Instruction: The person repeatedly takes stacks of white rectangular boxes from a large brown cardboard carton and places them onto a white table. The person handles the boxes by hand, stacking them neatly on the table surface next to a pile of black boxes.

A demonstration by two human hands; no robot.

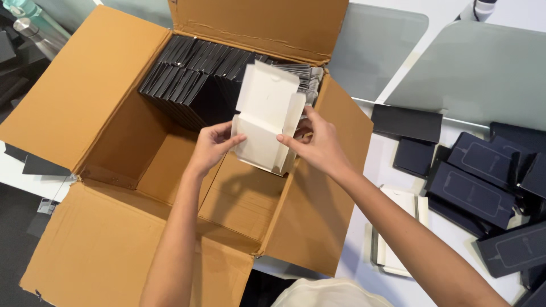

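Note:
A small white cardboard box [266, 116] with its lid flap standing open hangs over a big brown carton [108, 165]. My left hand [212, 145] grips the white box's left side. My right hand [317, 142] pinches its right side flap. Inside the carton, at the far end, stand rows of thin black boxes [190, 74] packed on edge. The near half of the carton's floor is bare cardboard.
To the right on the white table [387, 170] lie several flat dark boxes [472, 182] and a stack of flattened white boxes [401, 227]. Two grey glass panels [483, 74] lie at the back. A metal bottle [31, 31] stands at far left.

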